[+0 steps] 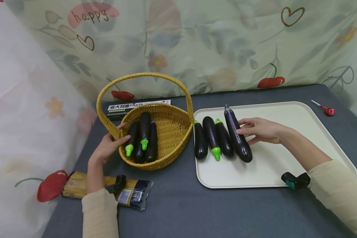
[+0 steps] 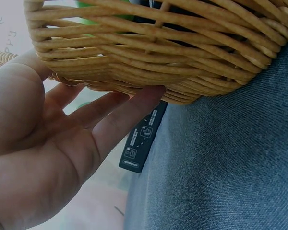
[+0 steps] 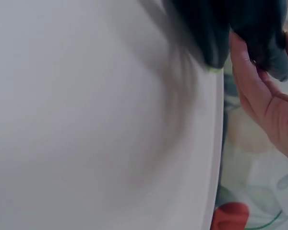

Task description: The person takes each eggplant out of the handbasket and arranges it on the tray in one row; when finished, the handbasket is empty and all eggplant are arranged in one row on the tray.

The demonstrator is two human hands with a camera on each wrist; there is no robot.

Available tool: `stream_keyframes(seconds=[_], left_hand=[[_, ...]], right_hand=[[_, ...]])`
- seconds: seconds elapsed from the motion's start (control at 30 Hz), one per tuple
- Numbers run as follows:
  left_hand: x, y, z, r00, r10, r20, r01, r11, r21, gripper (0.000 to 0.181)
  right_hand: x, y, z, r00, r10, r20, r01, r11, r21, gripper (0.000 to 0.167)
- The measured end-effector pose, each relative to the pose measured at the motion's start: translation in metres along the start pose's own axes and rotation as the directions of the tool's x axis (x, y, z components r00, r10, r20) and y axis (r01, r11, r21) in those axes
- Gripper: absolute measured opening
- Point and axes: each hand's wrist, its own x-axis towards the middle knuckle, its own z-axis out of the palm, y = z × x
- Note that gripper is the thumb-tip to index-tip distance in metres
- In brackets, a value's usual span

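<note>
Glossy dark purple, the held eggplant (image 1: 238, 138) sits, as I see it in the head view, between the thumb and fingers of the right hand (image 1: 260, 130), at the left part of the white tray (image 1: 285, 178). Its long axis runs away from the person, narrow tip toward the wall cloth (image 1: 196, 49), blunt end nearer and slightly right. Three other eggplants (image 1: 212, 135) lie beside it. "PASTA" reads on a dark box (image 1: 116, 114), under Chinese characters; "Blackpepper" follows before the wicker basket (image 1: 172, 145) covers the rest. "happy" is written on the cloth. Over the basket's left rim curls the left hand (image 1: 108, 145), thumb inside near more eggplants.

From the left wrist, the fingers press under the weave, the thumb hidden; the box's small print is too fine to read.

From the right wrist, dark eggplants are blurred and cut off at the top, fingers around one tapering end.
</note>
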Motion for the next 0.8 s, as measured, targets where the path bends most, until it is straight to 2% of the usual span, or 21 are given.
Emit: stream_keyframes(seconds=[0.2, 0.5, 0.8], left_hand=[[0.000, 0.001, 0.000, 1.000, 0.002, 0.002, -0.002, 1.000, 0.001, 0.074], [0.002, -0.004, 0.000, 1.000, 0.013, -0.009, -0.013, 1.000, 0.004, 0.076], [0.002, -0.006, 0.001, 1.000, 0.018, -0.005, -0.018, 1.000, 0.003, 0.075]], right_hand=[[0.008, 0.014, -0.011, 0.999, 0.025, -0.049, -0.024, 1.000, 0.012, 0.069], [0.021, 0.029, -0.016, 0.998, 0.048, -0.052, -0.046, 0.998, 0.042, 0.071], [0.028, 0.027, -0.011, 0.993, 0.069, -0.091, -0.078, 0.993, -0.089, 0.073]])
